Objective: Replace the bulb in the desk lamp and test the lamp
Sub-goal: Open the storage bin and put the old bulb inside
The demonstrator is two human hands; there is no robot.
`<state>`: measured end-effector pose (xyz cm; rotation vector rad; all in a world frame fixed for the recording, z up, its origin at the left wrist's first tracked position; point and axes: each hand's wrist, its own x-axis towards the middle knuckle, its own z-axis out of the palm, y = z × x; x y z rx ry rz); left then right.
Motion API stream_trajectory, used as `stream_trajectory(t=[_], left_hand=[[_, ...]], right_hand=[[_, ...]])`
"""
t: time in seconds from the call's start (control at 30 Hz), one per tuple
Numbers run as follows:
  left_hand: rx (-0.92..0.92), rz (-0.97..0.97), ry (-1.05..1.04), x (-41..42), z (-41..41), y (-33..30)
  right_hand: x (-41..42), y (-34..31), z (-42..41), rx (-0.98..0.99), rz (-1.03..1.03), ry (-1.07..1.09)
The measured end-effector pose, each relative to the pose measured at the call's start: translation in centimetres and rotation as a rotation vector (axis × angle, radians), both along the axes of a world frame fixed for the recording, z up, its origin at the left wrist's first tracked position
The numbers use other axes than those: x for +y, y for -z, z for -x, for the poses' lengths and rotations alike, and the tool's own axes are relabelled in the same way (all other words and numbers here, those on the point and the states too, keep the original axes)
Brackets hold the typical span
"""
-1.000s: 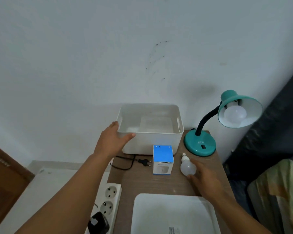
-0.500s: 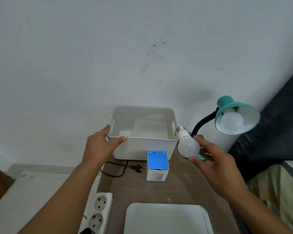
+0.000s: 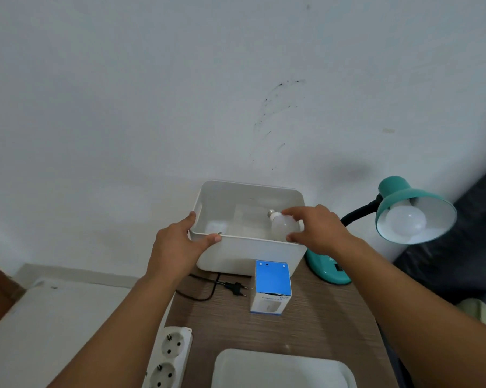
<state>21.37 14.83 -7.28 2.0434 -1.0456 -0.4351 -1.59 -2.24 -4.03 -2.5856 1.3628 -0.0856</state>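
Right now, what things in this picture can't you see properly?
All in the head view:
- Lamp base: partly hidden by the right hand.
- Loose bulb: fingers cover its right side.
- Power strip and white lid: cut off by the bottom edge.
- Bulb box: its print is too small to read.
- Bin: its near wall hides part of the floor inside.

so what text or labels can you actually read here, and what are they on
Bulb box: a line of print on its front face under the blue top, too blurred to read.
Lamp base: faint raised lettering beginning with "A", the rest hidden by the right wrist.
Nothing else carries readable text.
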Motion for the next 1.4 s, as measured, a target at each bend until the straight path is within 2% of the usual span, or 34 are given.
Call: stream_trajectory(t=[0.13,0.3,0.43,0.6,0.77,0.97,1.1,1.4], left_hand=[[0.003,-0.013,0.002,0.1,-0.1,0.2],[0.007,-0.045,0.022,0.2,-0.3,0.0],[-0.005,-0.019,0.066,1.0,0.1,-0.8],[-0.116,0.075,0.066,3.7,2.3,-1.0],[-0.151,0.108,0.164,8.2,5.8,1.2],[-0.078,-0.103,0.234,14.8,11.5,5.4],[-0.098,-0.265,0.333,18.8,13.8,8.3],[-0.161,-0.486,0.362,22.7,15.4,10.1]], right_hand=[[-0.4,0.1,-1.0,0.082,0.014,-0.004],[-0.2,0.1,-0.8,0.066,-0.003,-0.008],[1.2,-0.9,0.5,-0.076,0.004,-0.003],[5.4,-1.3,4.5,-0.362,0.053,0.062],[11.5,1.8,10.2,-0.418,-0.055,0.131],[17.8,7.5,16.2,-0.311,-0.259,0.135],[21.5,10.0,18.9,-0.219,-0.372,0.121],[27.1,12.1,21.6,-0.221,-0.425,0.168]])
